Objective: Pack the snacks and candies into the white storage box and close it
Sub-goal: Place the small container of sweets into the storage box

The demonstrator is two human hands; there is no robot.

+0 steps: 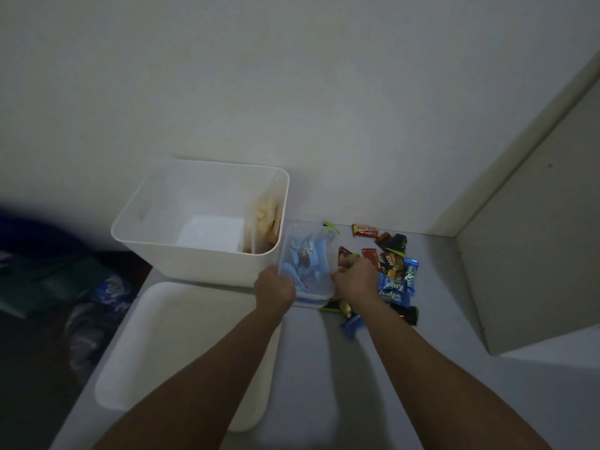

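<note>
The white storage box (194, 261) stands open on the table, with a clear bag of yellowish snacks (264, 219) leaning inside its right wall. Its white lid (181, 349) lies flat in front of it. Right of the box a clear zip bag (306, 264) holds several blue-wrapped candies. My left hand (274, 287) grips the bag's near left edge. My right hand (355, 279) is closed at the bag's right edge, on the bag or on a wrapper. A loose heap of blue, red and black candy wrappers (394, 277) lies just right of it.
The pale wall rises right behind the box. A grey cabinet side (532, 241) stands at the right. Off the table's left edge lie dark and blue bags (81, 287) in dim light. Bare table surface (324, 368) stretches between my forearms.
</note>
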